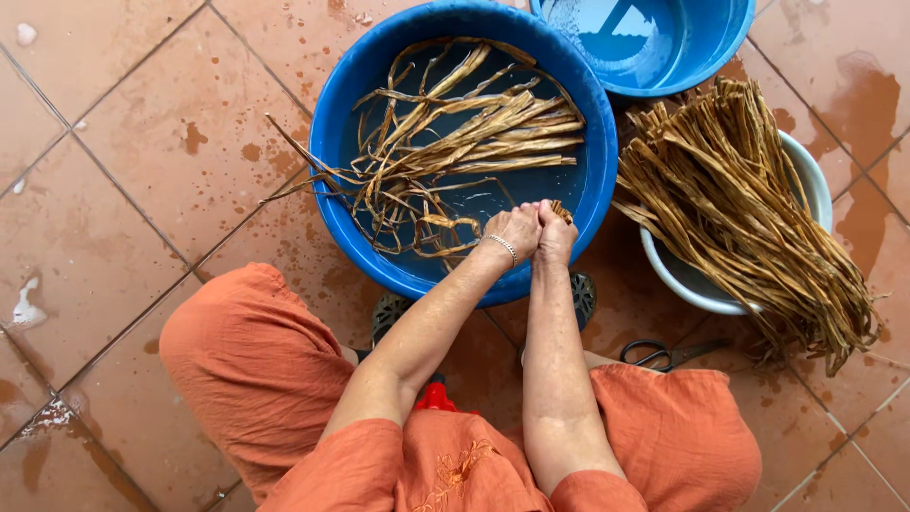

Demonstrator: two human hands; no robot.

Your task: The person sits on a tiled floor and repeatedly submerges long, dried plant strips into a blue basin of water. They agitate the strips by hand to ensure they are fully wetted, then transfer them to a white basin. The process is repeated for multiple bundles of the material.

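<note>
The left hand (513, 230) and the right hand (555, 232) are pressed together over the near rim of the big blue basin (341, 123). Both have the fingers curled closed around a small bundle of wet brown strips (561, 210) (only its end shows above the right hand). More strips (455, 142) lie in the basin's water. A white bowl (682, 280) to the right holds a heap of strips (749, 209). Scissors (664, 354) lie on the tiled floor (114, 190).
</note>
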